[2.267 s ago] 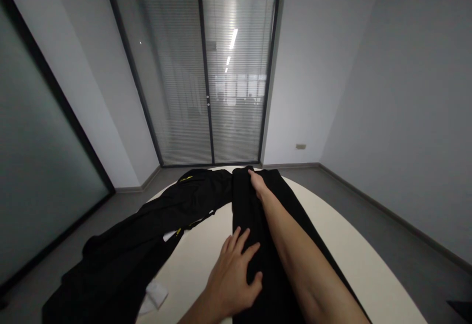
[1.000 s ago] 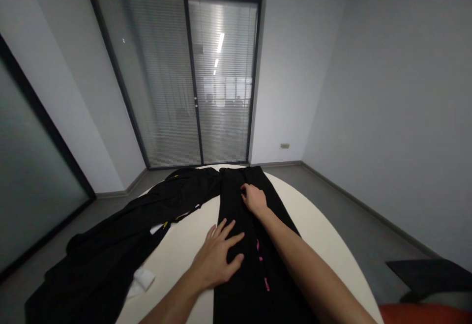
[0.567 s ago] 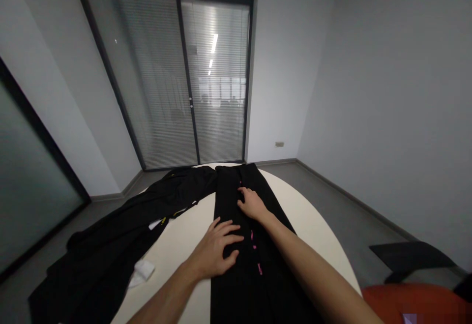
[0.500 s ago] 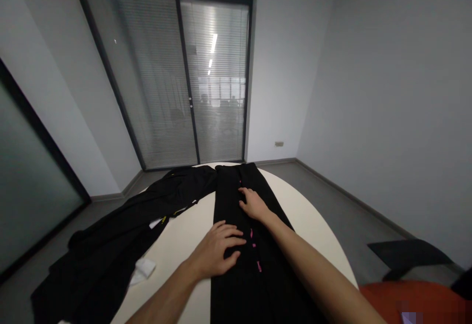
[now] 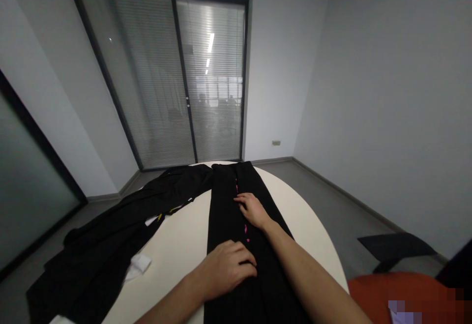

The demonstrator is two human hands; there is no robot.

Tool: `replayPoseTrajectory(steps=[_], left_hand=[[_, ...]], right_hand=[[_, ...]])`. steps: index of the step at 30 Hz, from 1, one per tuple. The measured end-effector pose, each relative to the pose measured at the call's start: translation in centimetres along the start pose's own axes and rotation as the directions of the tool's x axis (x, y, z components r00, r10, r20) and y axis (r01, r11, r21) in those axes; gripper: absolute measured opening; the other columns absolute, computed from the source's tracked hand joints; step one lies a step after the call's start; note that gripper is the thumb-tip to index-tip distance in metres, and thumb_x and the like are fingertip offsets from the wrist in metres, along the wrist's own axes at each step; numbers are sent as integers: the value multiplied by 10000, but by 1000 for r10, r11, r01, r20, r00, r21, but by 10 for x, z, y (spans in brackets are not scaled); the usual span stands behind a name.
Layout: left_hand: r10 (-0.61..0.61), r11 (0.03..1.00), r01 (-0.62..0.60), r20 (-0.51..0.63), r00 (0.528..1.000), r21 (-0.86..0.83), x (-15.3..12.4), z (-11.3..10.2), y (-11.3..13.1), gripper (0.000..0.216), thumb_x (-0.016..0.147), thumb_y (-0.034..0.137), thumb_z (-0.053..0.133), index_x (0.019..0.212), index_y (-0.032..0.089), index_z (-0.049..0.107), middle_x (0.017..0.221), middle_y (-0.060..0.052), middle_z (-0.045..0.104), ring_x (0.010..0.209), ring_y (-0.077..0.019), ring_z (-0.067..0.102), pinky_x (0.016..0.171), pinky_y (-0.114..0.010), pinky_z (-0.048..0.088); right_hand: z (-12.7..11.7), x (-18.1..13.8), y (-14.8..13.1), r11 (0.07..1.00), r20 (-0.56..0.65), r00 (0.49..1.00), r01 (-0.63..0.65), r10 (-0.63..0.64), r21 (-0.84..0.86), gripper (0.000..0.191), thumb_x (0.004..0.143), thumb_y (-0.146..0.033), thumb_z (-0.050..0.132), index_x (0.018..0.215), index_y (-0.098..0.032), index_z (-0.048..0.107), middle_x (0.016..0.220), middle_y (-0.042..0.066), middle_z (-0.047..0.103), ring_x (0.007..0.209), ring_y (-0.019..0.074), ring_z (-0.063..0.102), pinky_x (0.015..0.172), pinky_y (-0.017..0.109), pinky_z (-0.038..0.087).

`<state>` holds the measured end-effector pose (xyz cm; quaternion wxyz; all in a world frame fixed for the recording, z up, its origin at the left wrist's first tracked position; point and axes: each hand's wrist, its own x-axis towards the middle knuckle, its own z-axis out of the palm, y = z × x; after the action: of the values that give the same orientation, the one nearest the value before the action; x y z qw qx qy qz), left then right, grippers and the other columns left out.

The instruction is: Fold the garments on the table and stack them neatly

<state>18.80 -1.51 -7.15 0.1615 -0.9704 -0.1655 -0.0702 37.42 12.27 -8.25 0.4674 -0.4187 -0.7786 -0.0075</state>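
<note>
A long black garment (image 5: 224, 216) lies flat on a round white table (image 5: 309, 220). Its two dark halves run side by side, and bits of pink (image 5: 245, 228) show along the line between them. My left hand (image 5: 230, 267) is on the nearer part, fingers curled and thumb close to the index finger at the middle edge, apparently gripping the cloth. Farther up the same line rests my right hand (image 5: 252, 208), its fingers stretched to the left and the thumb apart. The cloth under both palms is hidden.
Another black garment (image 5: 121, 220) with white and yellow details drapes over the table's left side. A white piece (image 5: 140, 264) lies along its edge. An orange chair seat (image 5: 391, 289) stands at the lower right. Beyond the table are glass panels with blinds (image 5: 217, 117).
My left hand has come nearer and to the right, its spread fingers now curled at the middle edge. My right hand has slid slightly nearer, uncovering more pink above it.
</note>
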Motion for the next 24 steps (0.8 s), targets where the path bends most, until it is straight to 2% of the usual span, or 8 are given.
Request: replayPoseTrajectory(steps=[4, 6, 7, 10, 13, 18, 24], left_hand=[[-78, 994, 76, -13, 997, -76, 4, -2, 8, 234, 1018, 253, 438, 1104, 280, 654, 1190, -1, 688, 1067, -167, 611, 918, -317, 447], [-84, 988, 85, 19, 996, -125, 4, -6, 11, 219, 974, 258, 517, 1145, 289, 650, 1277, -7, 652, 1161, -190, 582, 1007, -348, 435], [-87, 984, 92, 39, 995, -153, 4, -9, 12, 267, 937, 284, 577, 1197, 297, 636, 1355, -13, 609, 1243, -217, 541, 1067, -380, 412], [-121, 964, 148, 135, 983, -219, 1, -16, 14, 635, 824, 406, 708, 1417, 326, 497, 1579, -45, 379, 1455, -332, 326, 1192, -539, 273], [-119, 946, 176, 214, 970, -271, -1, -20, 15, 769, 831, 511, 673, 1515, 342, 366, 1639, -62, 221, 1501, -375, 185, 1200, -634, 170], [-71, 935, 146, 232, 970, -322, -2, -20, 16, 758, 863, 590, 603, 1529, 342, 339, 1642, -54, 201, 1510, -363, 132, 1203, -647, 104], [-79, 935, 152, 229, 970, -321, -2, -19, 20, 766, 863, 613, 596, 1530, 341, 337, 1646, -60, 189, 1511, -371, 132, 1199, -654, 107]], right_hand=[[-4, -2, -2, 997, -31, 997, -67, 66, -34, 365, 926, -184, 452, 1164, -206, 728, 1257, 66, 663, 1215, 205, 536, 1083, 348, 384], [-5, -3, -3, 995, -12, 996, -89, 88, -55, 337, 935, -240, 471, 1144, -207, 734, 1248, 71, 664, 1200, 215, 544, 1071, 353, 390], [-5, -4, -4, 994, -8, 996, -91, 91, -64, 325, 936, -274, 493, 1150, -211, 730, 1254, 72, 658, 1192, 221, 548, 1061, 358, 396], [-4, -5, -4, 995, -12, 998, -70, 69, -72, 348, 932, -375, 547, 1208, -224, 696, 1294, 78, 632, 1198, 236, 545, 1050, 377, 403], [-3, -5, -3, 997, 10, 998, -54, 55, -62, 361, 931, -373, 562, 1237, -220, 677, 1320, 79, 621, 1235, 239, 531, 1074, 384, 387], [0, -3, -1, 996, -18, 997, -70, 69, -50, 377, 927, -293, 539, 1269, -183, 653, 1345, 98, 596, 1231, 235, 537, 1074, 365, 399], [0, -6, -3, 994, 11, 997, -77, 78, -73, 382, 939, -357, 536, 1255, -191, 671, 1360, 108, 575, 1259, 254, 514, 1097, 390, 379]])
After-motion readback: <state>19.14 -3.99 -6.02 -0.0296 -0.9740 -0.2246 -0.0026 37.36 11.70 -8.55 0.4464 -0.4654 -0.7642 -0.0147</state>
